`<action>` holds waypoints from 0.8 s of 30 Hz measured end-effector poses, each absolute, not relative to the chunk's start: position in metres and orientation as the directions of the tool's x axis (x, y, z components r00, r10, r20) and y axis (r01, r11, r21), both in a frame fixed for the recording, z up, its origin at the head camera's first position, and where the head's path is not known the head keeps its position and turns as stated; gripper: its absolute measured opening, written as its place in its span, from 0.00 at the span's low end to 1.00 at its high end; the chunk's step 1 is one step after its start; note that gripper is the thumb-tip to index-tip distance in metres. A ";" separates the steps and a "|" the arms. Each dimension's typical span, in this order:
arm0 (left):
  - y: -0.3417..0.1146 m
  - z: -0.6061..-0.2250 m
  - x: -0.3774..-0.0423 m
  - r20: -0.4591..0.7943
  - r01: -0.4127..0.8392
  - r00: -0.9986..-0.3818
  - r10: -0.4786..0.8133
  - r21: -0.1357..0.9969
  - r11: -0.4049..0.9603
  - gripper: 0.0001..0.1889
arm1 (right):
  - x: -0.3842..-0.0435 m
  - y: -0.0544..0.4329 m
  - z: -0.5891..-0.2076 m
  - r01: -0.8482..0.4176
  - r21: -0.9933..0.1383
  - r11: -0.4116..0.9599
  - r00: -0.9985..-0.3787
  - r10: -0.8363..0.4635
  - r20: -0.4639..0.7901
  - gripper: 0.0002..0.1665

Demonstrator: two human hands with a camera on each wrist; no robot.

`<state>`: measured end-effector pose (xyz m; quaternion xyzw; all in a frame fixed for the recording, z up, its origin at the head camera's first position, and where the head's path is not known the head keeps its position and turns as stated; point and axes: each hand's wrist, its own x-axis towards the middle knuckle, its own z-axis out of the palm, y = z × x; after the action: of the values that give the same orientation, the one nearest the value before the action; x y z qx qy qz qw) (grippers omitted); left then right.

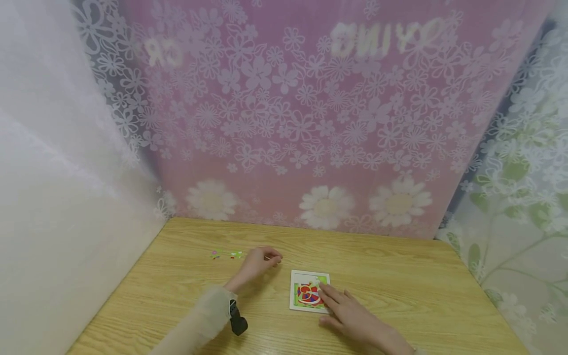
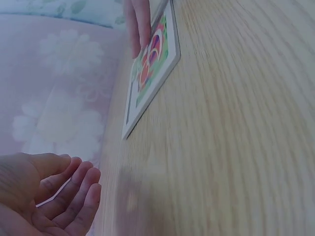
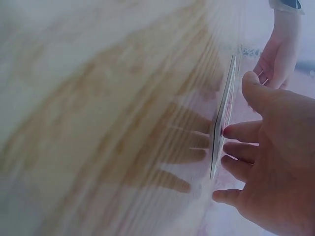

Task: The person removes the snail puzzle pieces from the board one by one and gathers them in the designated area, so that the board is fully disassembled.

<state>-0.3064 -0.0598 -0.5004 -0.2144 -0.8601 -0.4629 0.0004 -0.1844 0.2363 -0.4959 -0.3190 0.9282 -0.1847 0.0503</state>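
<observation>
A small square picture board (image 1: pixel 309 310) with a white frame lies flat on the table. It shows a red, purple and green picture with a curling white line, and a pale strip runs along its far side. My right hand (image 1: pixel 355 315) rests at the board's right edge, straight fingers over the picture and thumb out at the near corner. Left of the board, my left hand (image 1: pixel 259 261) hovers above the table. In the left wrist view its fingers (image 2: pixel 74 196) curve loosely, thumb tip close to the index fingertip, and no object shows between them.
Several tiny coloured pieces (image 1: pixel 232 255) lie scattered on the wood-grain table (image 1: pixel 390 276), left of my left hand. A pink flowered wall (image 1: pixel 284 148) rises behind the table's far edge. Pale sheets flank both sides. A black strap (image 1: pixel 237 318) hangs at my left wrist.
</observation>
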 end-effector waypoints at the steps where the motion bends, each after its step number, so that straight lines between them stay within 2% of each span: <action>1: -0.057 -0.501 -0.306 0.197 0.368 -0.907 0.372 0.800 0.474 0.10 | -0.184 0.237 -0.496 -0.576 -0.370 0.729 -0.792 -0.610 0.030 0.42; 8: -0.036 -0.500 -0.305 0.179 0.356 -0.900 0.398 0.828 0.433 0.10 | -0.180 0.240 -0.496 -0.588 -0.323 0.742 -0.797 -0.599 0.074 0.40; 13: -0.020 -0.498 -0.303 0.176 0.369 -0.894 0.413 0.813 0.452 0.10 | -0.176 0.245 -0.498 -0.603 -0.282 0.746 -0.788 -0.612 0.066 0.39; 24: 0.011 -0.499 -0.300 0.086 0.310 -0.865 0.495 0.866 0.392 0.11 | -0.172 0.247 -0.502 -0.655 -0.180 0.734 -0.755 -0.644 0.124 0.37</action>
<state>-0.2999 0.0107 -0.4986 -0.2429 -0.8290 -0.4951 -0.0932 -0.1721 0.2474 -0.5024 -0.3490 0.9307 -0.1067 -0.0267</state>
